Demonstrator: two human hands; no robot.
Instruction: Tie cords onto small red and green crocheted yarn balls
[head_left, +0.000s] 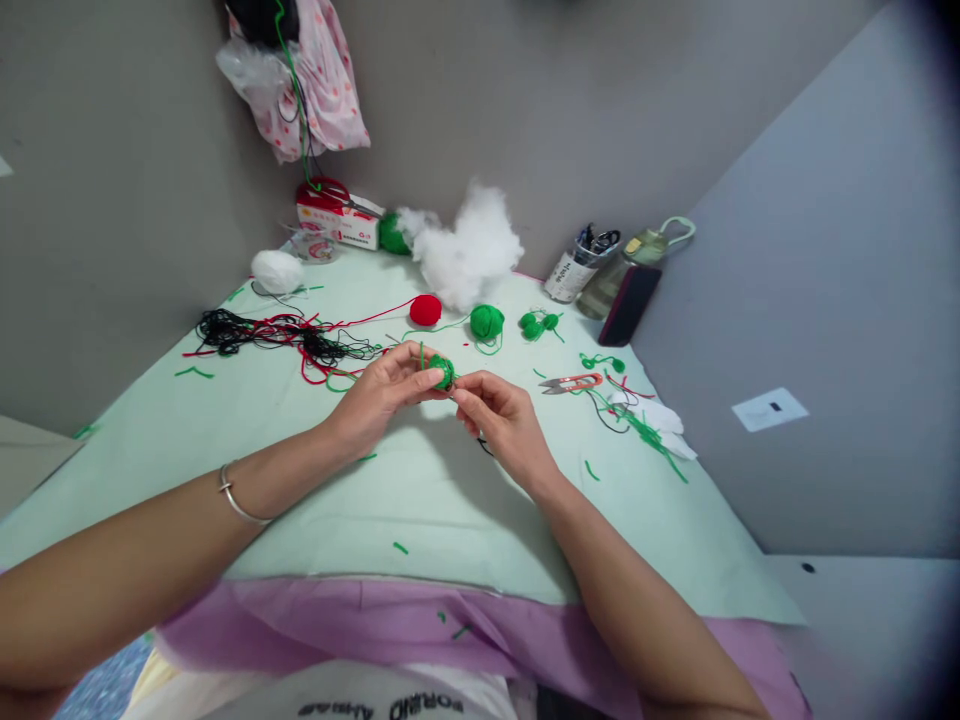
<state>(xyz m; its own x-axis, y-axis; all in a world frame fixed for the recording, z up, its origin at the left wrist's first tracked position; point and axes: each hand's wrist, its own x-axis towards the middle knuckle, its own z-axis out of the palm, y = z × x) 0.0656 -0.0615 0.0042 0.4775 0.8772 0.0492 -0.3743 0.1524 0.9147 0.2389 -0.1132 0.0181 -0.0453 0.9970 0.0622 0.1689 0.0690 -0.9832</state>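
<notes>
A small green crocheted piece (pixel 442 371) sits between my two hands above the pale green table (pixel 420 490). My left hand (pixel 381 393) pinches it from the left with thumb and fingers closed. My right hand (pixel 501 415) is closed in a pinch at the piece's right side; what its fingertips hold is too small to make out. A silver bangle (pixel 238 500) circles my left wrist.
Behind the hands lie a red yarn ball (pixel 425 309), a green yarn ball (pixel 487 322), small green pieces (pixel 538 323), white stuffing (pixel 469 250) and tangled black and red thread (pixel 277 333). Orange snips (pixel 571 382) lie right, by a phone (pixel 628 304) and a jar (pixel 574 268).
</notes>
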